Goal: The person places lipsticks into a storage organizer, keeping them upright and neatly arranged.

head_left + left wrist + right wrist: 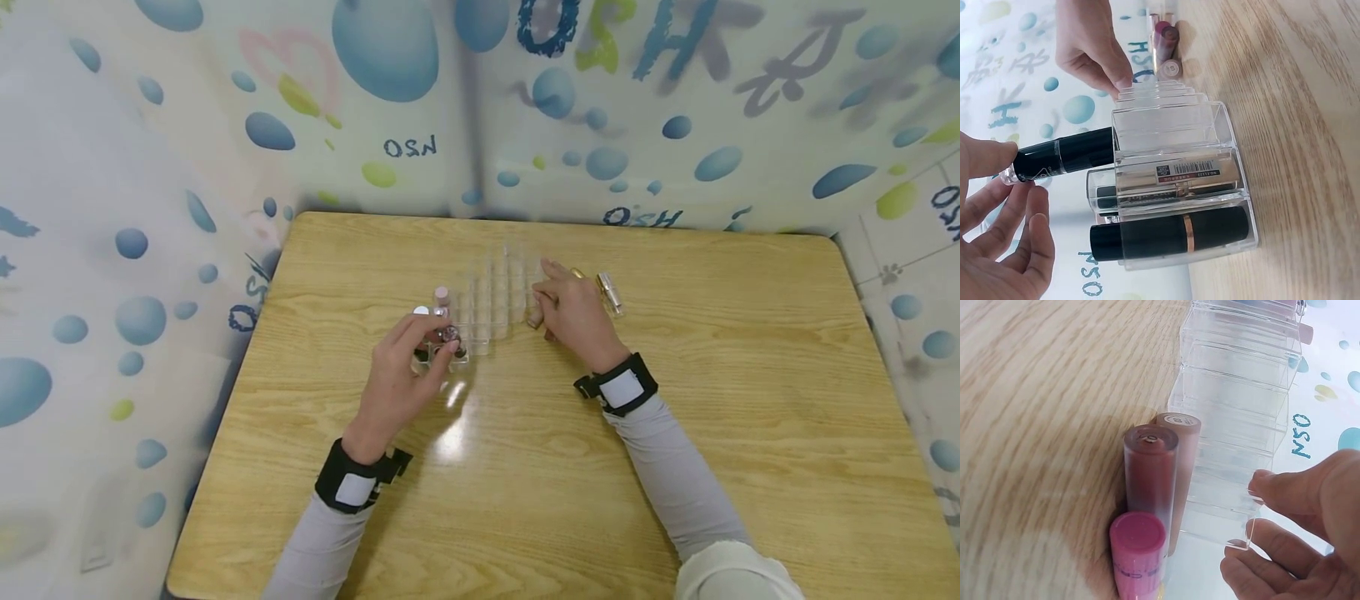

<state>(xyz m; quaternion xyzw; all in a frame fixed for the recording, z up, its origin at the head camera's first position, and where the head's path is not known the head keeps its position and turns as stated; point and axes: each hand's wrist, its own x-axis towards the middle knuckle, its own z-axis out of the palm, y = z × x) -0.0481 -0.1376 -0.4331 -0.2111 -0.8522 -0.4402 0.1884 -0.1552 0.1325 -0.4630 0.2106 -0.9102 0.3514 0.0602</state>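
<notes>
In the left wrist view my left hand pinches a black lipstick tube by its clear end. The tube's other end is at the mouth of a compartment in a clear stepped lipstick organizer. Neighbouring compartments hold a black lipstick with a gold band and a gold tube with a barcode label. At the organizer's right end, my right hand holds the clear edge between thumb and fingers. Its inner fingers are partly hidden in the head view.
Beside the organizer's right end are a pink-capped tube, a reddish-brown tube and a beige tube. A clear and gold tube lies right of my right hand. The wooden table meets patterned walls behind.
</notes>
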